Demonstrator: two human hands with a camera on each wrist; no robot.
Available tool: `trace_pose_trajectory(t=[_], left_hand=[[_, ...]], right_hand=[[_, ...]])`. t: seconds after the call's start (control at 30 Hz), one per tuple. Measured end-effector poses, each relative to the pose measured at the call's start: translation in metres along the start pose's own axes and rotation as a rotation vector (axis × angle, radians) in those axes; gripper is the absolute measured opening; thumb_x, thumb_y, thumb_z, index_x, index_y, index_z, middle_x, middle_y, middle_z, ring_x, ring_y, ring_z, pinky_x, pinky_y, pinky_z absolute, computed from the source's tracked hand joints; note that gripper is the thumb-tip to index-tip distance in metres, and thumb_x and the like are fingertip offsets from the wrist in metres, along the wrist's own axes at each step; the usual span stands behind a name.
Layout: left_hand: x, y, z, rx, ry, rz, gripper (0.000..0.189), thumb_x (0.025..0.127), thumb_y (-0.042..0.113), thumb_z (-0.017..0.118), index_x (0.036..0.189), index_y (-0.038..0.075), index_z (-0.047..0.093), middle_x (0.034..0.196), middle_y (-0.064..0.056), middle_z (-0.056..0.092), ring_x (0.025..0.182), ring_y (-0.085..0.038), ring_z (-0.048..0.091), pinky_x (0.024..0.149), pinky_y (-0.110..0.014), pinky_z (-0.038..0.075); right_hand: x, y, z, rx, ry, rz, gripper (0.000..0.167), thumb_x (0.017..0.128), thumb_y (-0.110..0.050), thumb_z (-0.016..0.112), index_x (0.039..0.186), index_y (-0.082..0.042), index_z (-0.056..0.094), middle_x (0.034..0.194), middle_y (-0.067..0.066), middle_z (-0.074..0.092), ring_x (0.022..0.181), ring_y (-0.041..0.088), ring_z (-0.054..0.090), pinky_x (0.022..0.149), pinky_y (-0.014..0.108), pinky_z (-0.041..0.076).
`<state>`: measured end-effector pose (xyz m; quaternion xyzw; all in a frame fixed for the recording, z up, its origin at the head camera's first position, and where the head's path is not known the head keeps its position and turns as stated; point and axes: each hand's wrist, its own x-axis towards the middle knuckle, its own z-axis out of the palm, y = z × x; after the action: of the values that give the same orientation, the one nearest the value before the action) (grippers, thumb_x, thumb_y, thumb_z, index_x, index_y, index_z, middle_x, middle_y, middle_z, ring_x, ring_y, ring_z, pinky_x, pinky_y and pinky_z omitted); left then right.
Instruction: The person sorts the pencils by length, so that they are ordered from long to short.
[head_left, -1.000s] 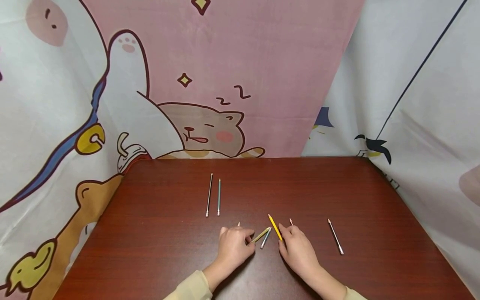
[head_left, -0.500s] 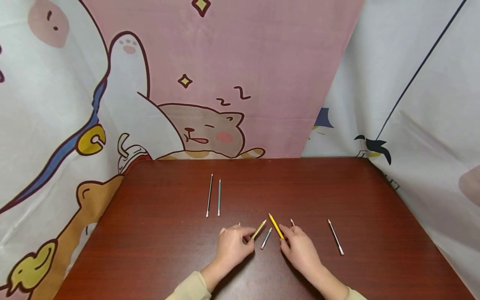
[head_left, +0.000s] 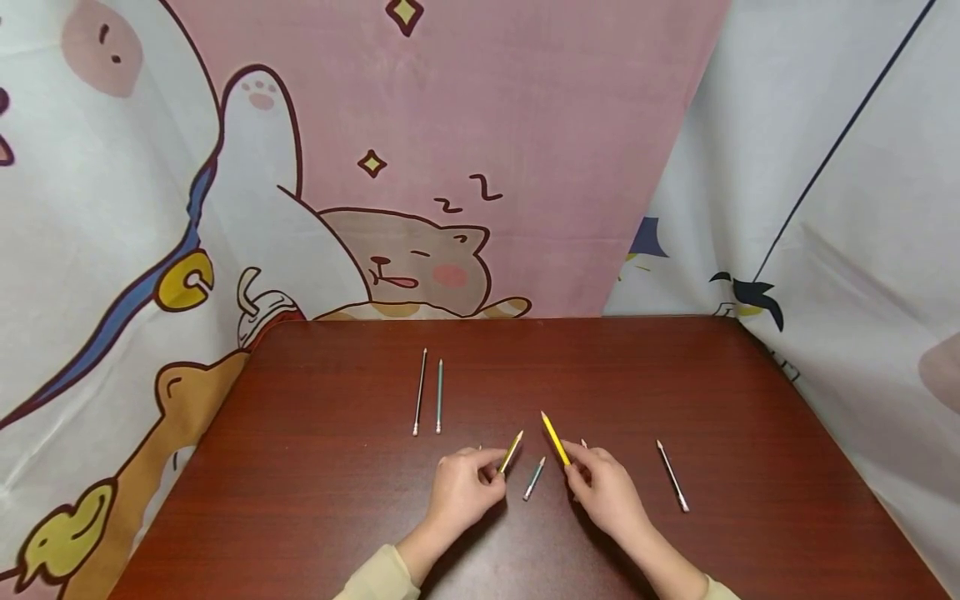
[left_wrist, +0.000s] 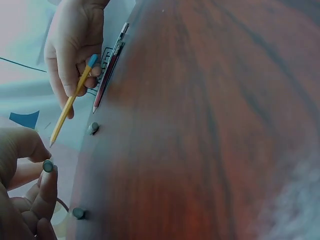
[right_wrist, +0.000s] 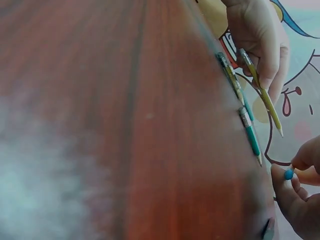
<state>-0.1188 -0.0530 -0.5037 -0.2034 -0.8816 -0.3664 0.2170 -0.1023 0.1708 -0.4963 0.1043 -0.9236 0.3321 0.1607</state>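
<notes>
Left hand (head_left: 463,492) and right hand (head_left: 611,493): one pencil pinched in each, above a wooden table (head_left: 315,500).
Left hand: thumb and fingers closed to a pinch on the olive-yellow pencil (head_left: 512,452), tip directed away from the person. Right hand: same pinch, on the yellow pencil (head_left: 555,438); its blue end (left_wrist: 93,60) shows in the left wrist view. The two tips are near each other, not touching. Obstructions: the short green pencil (head_left: 534,479) lies on the table between the hands; the red pencil (head_left: 584,443) is mostly hidden behind the right hand; the patterned pencil (right_wrist: 231,77) lies beside the left hand. Surroundings: the dark pencil (head_left: 420,392) and teal pencil (head_left: 439,397) lie side by side farther back, left; the white-ended pencil (head_left: 672,475) lies apart, right; a printed cloth (head_left: 547,125) hangs behind the table.
</notes>
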Motion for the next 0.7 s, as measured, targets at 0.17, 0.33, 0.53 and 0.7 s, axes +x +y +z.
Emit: trace_pose_trajectory(t=[0.17,0.33,0.53,0.7], left_hand=[[0.001,0.002,-0.006,-0.080,-0.033,-0.084,0.030,0.066,0.003,0.071,0.093,0.011,0.079,0.064,0.008,0.060,0.054,0.004,0.050,0.053,-0.012,0.039],[0.003,0.004,-0.010,-0.142,-0.041,-0.136,0.031,0.068,0.001,0.069,0.096,0.011,0.079,0.067,0.007,0.061,0.056,0.002,0.053,0.053,-0.014,0.042],[0.007,0.001,-0.015,-0.252,-0.032,-0.207,0.030,0.071,-0.002,0.068,0.098,0.009,0.078,0.069,0.005,0.063,0.058,0.001,0.054,0.053,-0.016,0.045],[0.010,-0.003,-0.021,-0.290,-0.018,-0.270,0.029,0.073,-0.002,0.069,0.098,0.007,0.078,0.070,0.007,0.064,0.059,0.002,0.055,0.055,-0.018,0.048]], right_hand=[[0.003,-0.001,-0.001,-0.001,0.063,-0.069,0.042,0.076,0.009,0.075,0.116,-0.003,0.072,0.080,-0.003,0.058,0.069,0.010,0.053,0.060,0.029,0.046],[0.007,-0.002,0.000,0.027,0.083,-0.081,0.045,0.075,0.010,0.075,0.118,-0.004,0.071,0.079,-0.004,0.056,0.064,0.006,0.048,0.054,0.024,0.040],[0.012,-0.005,0.006,0.105,0.048,-0.040,0.044,0.078,0.009,0.075,0.120,-0.001,0.068,0.077,-0.007,0.053,0.064,0.002,0.050,0.055,0.023,0.045],[0.020,-0.011,0.013,0.210,-0.016,0.023,0.044,0.080,0.008,0.074,0.123,0.000,0.066,0.075,-0.007,0.055,0.061,0.002,0.053,0.053,0.022,0.047]])
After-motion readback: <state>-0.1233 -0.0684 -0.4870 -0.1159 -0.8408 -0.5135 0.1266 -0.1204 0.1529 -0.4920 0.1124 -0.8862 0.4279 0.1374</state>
